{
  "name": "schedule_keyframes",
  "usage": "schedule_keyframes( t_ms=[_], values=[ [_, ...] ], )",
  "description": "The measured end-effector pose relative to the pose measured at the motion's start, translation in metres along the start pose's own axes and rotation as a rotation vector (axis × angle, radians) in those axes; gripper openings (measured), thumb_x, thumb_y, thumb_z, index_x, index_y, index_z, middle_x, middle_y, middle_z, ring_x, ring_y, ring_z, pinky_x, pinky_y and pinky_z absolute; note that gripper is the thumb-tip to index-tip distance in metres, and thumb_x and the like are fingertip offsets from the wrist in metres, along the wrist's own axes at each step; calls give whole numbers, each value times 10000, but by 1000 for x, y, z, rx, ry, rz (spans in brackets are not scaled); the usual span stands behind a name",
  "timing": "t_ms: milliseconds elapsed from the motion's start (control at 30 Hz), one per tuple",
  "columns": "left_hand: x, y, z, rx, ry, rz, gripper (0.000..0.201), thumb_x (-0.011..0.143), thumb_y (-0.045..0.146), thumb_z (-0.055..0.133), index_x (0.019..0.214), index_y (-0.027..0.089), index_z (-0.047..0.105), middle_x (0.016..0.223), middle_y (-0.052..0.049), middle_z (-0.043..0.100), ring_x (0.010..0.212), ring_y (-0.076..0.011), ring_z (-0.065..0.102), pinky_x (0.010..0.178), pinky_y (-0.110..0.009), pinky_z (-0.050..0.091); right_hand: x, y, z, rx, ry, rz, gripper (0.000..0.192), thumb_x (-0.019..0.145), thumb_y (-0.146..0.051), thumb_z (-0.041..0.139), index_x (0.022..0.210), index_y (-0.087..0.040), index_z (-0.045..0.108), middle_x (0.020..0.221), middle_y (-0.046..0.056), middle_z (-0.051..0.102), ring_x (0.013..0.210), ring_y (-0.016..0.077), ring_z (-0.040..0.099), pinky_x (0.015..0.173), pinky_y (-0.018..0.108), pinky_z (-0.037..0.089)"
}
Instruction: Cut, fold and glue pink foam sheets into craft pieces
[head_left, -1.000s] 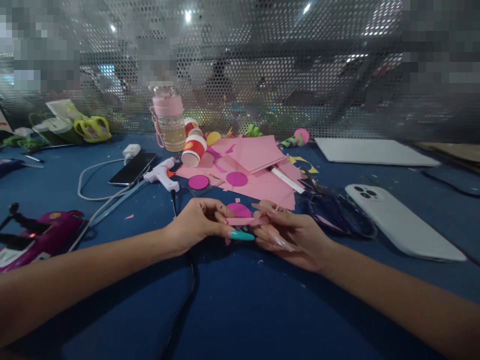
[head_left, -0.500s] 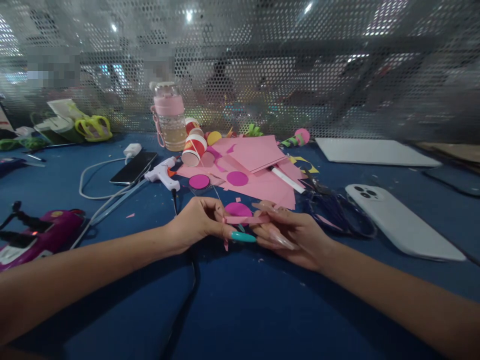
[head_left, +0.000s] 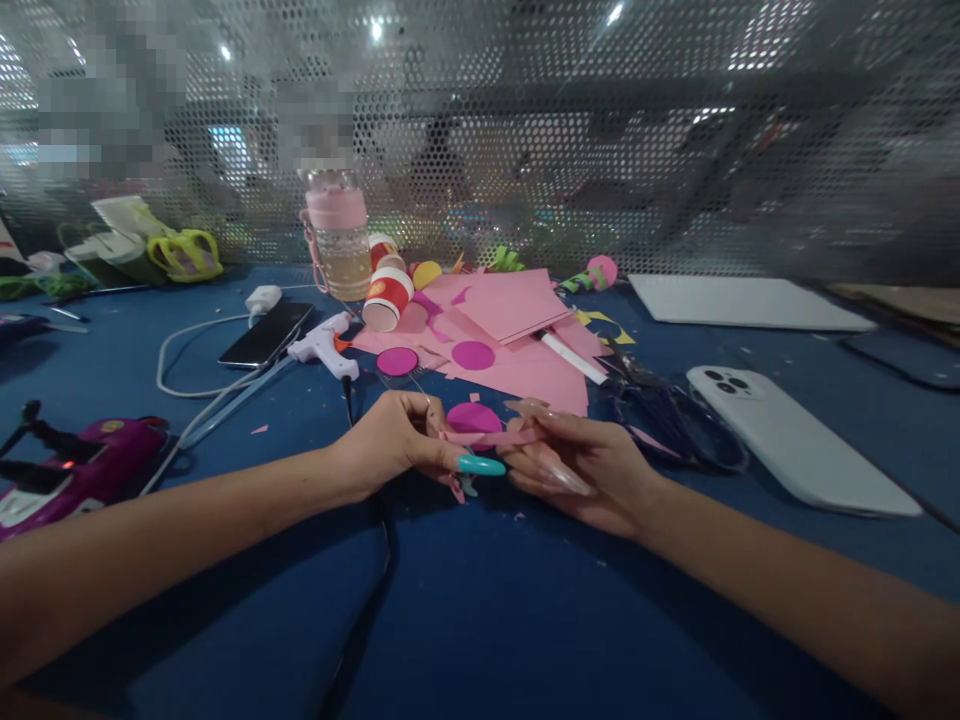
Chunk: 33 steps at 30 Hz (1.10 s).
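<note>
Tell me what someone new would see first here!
Probably the long turquoise nail on the left hand, near the middle. That hand and the right hand hold a pink paper strip, with a magenta circle just beyond. Farther back, a pink-topped bottle stands left of the pink sheets.

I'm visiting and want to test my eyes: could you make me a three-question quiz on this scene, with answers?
1. True or false: the pink paper strip spans from the left hand to the right hand.
2. Which lies to the right of the right hand?
A) glue gun
B) white phone
C) black phone
3. Fill in the colour: the left thumbnail is ____.

Key: 1. True. 2. B. 3. Turquoise.
</note>
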<state>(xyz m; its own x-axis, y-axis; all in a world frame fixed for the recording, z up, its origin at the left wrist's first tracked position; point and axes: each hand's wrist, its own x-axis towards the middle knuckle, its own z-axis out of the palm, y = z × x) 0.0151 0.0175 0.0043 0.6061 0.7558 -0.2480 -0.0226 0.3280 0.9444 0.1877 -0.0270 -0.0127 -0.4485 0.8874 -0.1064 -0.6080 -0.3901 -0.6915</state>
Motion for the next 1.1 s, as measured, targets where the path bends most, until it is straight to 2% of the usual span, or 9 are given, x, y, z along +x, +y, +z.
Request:
schedule_keyframes(
  t_ms=[167,300,433,500,700,833,967,1100],
  values=[
    [2,-4,-3,-4,-44,29,284,475,105,760,508,113,478,432,42,558,401,-127,584,433,-242,523,1,-3,-1,62,16,9,86,684,-232,605,632,-163,615,360,-45,441,358,36,272,390,148,278],
    [2,-5,-4,4,-45,89,192,517,94,738,629,108,582,486,40,577,424,-95,565,452,-214,499,3,-7,0,157,5,11,125,698,-215,603,590,-153,606,334,-63,411,339,18,228,382,125,280],
    [-3,-2,-1,113,-70,150,320,620,129,681,936,127,636,627,1,637,496,-89,567,513,-217,480,6,-8,0,154,-5,42,144,675,-231,638,569,-148,586,346,-53,435,330,17,273,360,117,271],
    [-6,0,1,165,-49,190,377,636,117,662,1010,146,621,691,0,637,519,-79,552,530,-213,470,7,-7,0,124,-12,39,159,657,-257,660,577,-147,578,363,-54,448,318,12,273,348,119,264],
    [-10,2,2,130,-33,227,345,669,113,625,1013,130,600,604,23,597,514,-78,535,522,-212,472,9,-4,5,21,-1,-20,270,641,-341,697,604,-141,520,402,-72,467,290,-11,269,335,120,233],
    [-8,3,1,46,-15,232,377,603,111,682,960,128,564,619,37,589,512,-95,563,507,-232,492,8,-1,10,-87,-56,-96,347,602,-409,715,687,-168,481,395,-99,454,273,-21,235,337,126,205],
    [-8,6,5,58,49,200,361,566,95,711,885,114,544,613,34,595,502,-92,575,503,-215,486,7,3,13,-169,13,-148,326,634,-348,704,627,-173,429,357,-104,427,266,-3,269,321,140,171],
    [-9,7,7,70,56,182,348,568,112,719,870,113,545,590,37,592,502,-98,585,497,-210,484,7,4,14,-221,121,-211,344,606,-368,709,591,-177,422,355,-92,451,261,17,315,297,149,175]
  ],
)
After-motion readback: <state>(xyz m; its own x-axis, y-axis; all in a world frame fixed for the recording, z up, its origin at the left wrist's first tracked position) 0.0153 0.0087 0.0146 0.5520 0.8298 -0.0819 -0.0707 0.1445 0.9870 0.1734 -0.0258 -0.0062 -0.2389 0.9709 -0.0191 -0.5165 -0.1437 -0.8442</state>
